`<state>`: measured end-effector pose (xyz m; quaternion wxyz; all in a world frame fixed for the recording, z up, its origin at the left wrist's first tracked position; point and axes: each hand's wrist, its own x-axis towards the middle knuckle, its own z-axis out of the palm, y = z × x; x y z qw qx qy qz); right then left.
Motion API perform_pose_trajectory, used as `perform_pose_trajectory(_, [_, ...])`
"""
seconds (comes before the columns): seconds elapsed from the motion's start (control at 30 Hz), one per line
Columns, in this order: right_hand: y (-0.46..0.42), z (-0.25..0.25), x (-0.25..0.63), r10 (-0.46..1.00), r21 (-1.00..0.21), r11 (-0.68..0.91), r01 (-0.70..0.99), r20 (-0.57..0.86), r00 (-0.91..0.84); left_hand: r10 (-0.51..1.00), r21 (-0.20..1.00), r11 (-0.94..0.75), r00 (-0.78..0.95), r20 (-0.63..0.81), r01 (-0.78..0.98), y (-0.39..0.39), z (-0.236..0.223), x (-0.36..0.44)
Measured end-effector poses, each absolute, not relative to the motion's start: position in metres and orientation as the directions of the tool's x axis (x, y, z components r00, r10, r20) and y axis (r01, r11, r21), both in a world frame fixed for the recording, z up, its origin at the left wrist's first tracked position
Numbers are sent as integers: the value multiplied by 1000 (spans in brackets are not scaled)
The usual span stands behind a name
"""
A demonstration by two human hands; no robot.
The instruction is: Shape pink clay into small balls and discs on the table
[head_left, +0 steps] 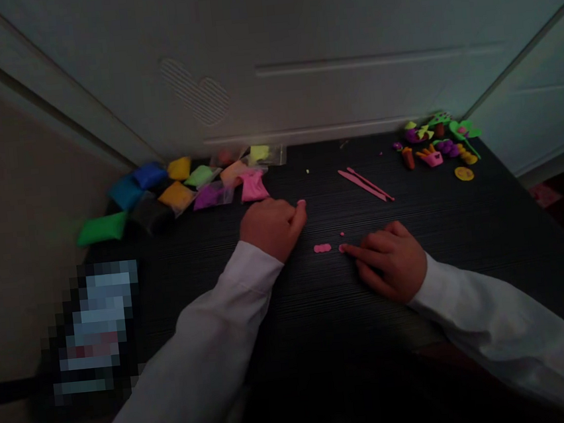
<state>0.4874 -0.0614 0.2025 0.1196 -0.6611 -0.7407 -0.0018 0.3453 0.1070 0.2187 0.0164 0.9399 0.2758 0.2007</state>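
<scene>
My left hand (274, 231) is closed above the dark table, fingers curled under. A small pink patch shows at its thumb tip, and whether it is clay or a nail I cannot tell. My right hand (390, 261) rests on the table with its index finger stretched out. That fingertip touches a small flat pink clay piece (342, 249). Just left of it lies a short row of joined pink clay discs (322, 248). A tiny pink clay bit (342, 234) sits slightly farther back.
Beyond my right hand lie two pink modelling tools (365, 185). Bagged coloured clay, including a pink packet (254, 186) and a green packet (102, 229), fills the back left. Small finished clay figures (431, 156) stand at the back right. A blurred-out screen (100, 322) is at left.
</scene>
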Motion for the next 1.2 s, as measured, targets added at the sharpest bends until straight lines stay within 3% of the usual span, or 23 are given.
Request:
perform_pose_trajectory(0.07, [-60,203,487,984,-143,128,981,143,-108,443,47,-885,804,396,464,111,209,345])
perform_pose_trajectory(0.13, [-59,204,488,986,-142,133,981,115,-117,397,29,-907,828,397,421,113,201,344])
perform_pose_trajectory(0.47, [-57,202,488,990,-160,129,979,78,-118,483,257,-871,830,280,419,117,198,341])
perform_pose_trajectory(0.77, [-53,207,487,993,-139,118,983,15,-117,487,264,-864,845,220,428,118,201,342])
perform_pose_trajectory(1.2, [-58,199,489,984,-163,113,980,152,-88,486,277,-862,846,220,424,118,201,342])
